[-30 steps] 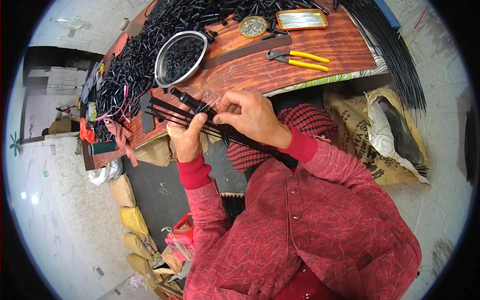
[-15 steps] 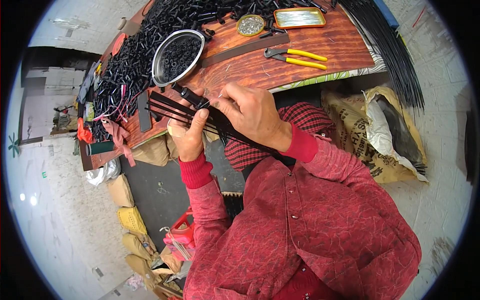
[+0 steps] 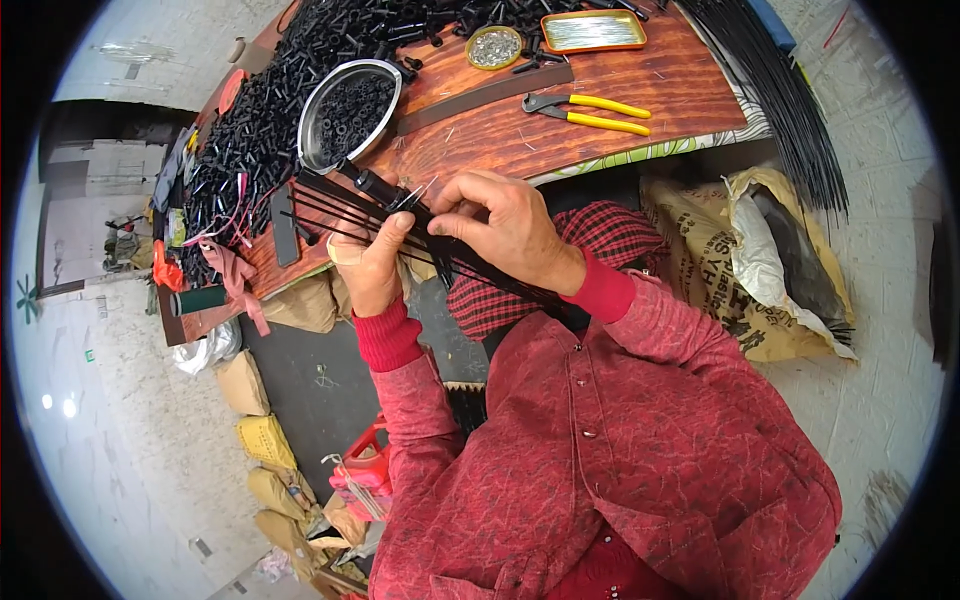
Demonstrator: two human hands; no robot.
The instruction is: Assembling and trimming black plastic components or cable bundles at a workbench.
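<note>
My left hand (image 3: 368, 262) is closed round a bundle of thin black rods (image 3: 325, 208) and a black cylindrical fitting (image 3: 381, 190). The left thumb presses on top, close to the fitting's collar. Two thin silvery wire ends (image 3: 428, 188) stick up beside that collar. Just to the right, my right hand (image 3: 505, 232) has its thumb and fingers curled together by the wire; what lies between the fingertips is hidden. Lengths of the black rods run under the right hand toward my lap.
On the wooden table lie yellow-handled pliers (image 3: 590, 113), a tray of silvery wires (image 3: 594, 32), a round dish of small metal pieces (image 3: 494, 47), a steel bowl of black rings (image 3: 350, 115) and heaped black parts (image 3: 240, 140). A sack (image 3: 745, 265) stands at right.
My right fingertips have drawn slightly away from the fitting, and the wire ends now show more plainly. My left hand still grips the rods, with its thumb nearer the collar.
</note>
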